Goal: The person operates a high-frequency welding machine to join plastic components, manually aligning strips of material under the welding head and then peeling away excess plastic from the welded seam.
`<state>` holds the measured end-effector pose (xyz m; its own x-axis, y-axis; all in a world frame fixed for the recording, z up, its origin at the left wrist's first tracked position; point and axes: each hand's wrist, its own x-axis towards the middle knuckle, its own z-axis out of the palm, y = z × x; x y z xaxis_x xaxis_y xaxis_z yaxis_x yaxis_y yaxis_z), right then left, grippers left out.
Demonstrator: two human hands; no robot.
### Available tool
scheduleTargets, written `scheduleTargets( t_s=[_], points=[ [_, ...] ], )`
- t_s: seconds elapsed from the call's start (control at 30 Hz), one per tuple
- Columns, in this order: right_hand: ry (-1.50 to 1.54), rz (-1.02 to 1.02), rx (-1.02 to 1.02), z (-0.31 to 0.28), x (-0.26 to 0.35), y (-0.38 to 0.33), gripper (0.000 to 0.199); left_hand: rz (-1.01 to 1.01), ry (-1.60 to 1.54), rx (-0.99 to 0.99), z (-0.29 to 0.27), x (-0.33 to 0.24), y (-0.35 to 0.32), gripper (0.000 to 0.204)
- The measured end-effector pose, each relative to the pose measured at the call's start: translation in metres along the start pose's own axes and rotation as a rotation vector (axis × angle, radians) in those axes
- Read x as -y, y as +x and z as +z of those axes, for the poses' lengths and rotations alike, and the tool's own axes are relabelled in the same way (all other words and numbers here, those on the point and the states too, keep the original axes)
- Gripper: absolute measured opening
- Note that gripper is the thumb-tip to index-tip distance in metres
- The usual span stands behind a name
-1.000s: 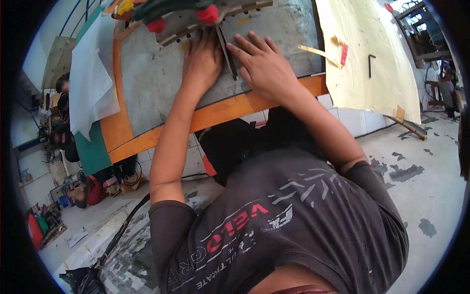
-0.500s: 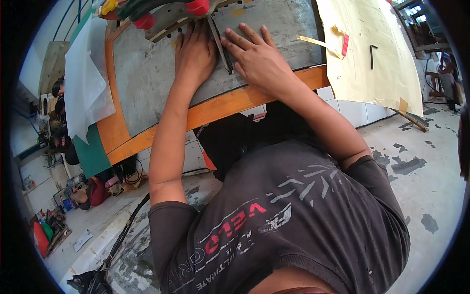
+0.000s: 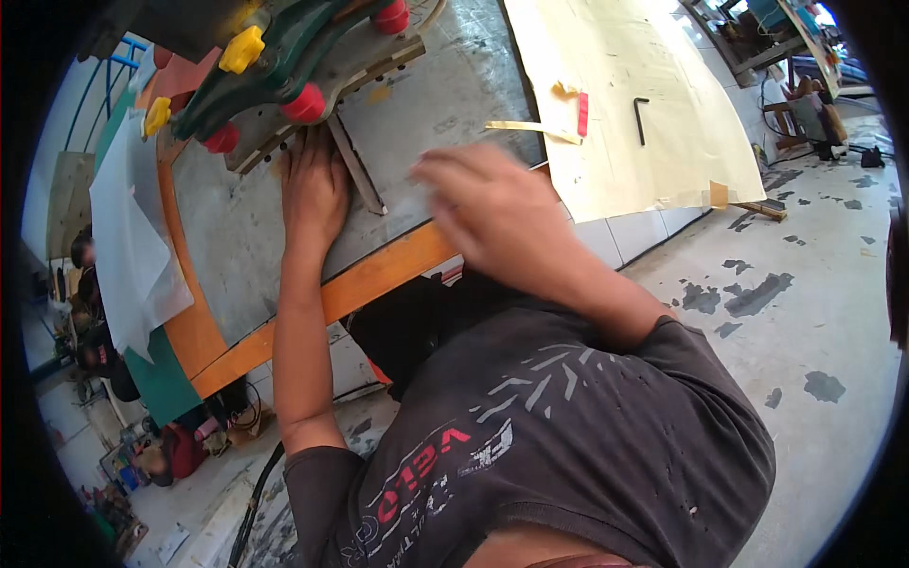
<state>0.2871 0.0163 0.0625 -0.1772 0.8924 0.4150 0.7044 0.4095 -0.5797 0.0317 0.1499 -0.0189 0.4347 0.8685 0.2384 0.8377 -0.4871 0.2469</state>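
Note:
My left hand point(image 3: 318, 197) lies flat on a grey work surface point(image 3: 227, 227). Its fingertips reach under the edge of a bolted bar point(image 3: 379, 62), which is fixed below a green metal frame point(image 3: 295, 59) with red and yellow knobs. Just right of that hand, a narrow metal strip point(image 3: 358, 168) sticks out from the bar toward me. Raised above the orange wooden edge is my right hand point(image 3: 497, 204), blurred by motion. Its fingers look stretched and apart from the thumb, with nothing visible in them.
Cream paper point(image 3: 653, 142) covers the right side, holding a black hex key point(image 3: 641, 121), a red strip point(image 3: 582, 114) and a curled yellow strip point(image 3: 530, 127). White translucent sheets point(image 3: 137, 227) hang at the left. The orange wooden edge point(image 3: 388, 270) borders the surface.
My right hand has lifted off the grey surface and drawn back toward me. My left hand stays flat beside the metal strip. The whole view has shifted, showing more of the green frame.

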Motion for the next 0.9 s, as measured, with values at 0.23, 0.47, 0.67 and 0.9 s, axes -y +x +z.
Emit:
scheduleTargets(
  t_s=[0.23,0.47,0.67,0.9],
  points=[
    [-0.354,0.237,-0.073,-0.074,-0.068,-0.013,0.028,-0.048,-0.147,0.036,-0.031,-0.022,-0.018,0.048],
    [-0.278,0.218,0.032,-0.058,-0.089,-0.026,0.014,-0.25,-0.312,-0.175,-0.056,-0.067,-0.051,0.03],
    [0.493,0.388,-0.096,-0.056,-0.054,-0.012,0.012,-0.106,-0.747,-0.323,-0.063,-0.121,-0.07,0.031],
    [0.952,0.524,0.306,-0.035,0.001,-0.002,0.021,-0.196,-1.114,-0.147,-0.06,-0.167,-0.04,0.033]
  ],
)
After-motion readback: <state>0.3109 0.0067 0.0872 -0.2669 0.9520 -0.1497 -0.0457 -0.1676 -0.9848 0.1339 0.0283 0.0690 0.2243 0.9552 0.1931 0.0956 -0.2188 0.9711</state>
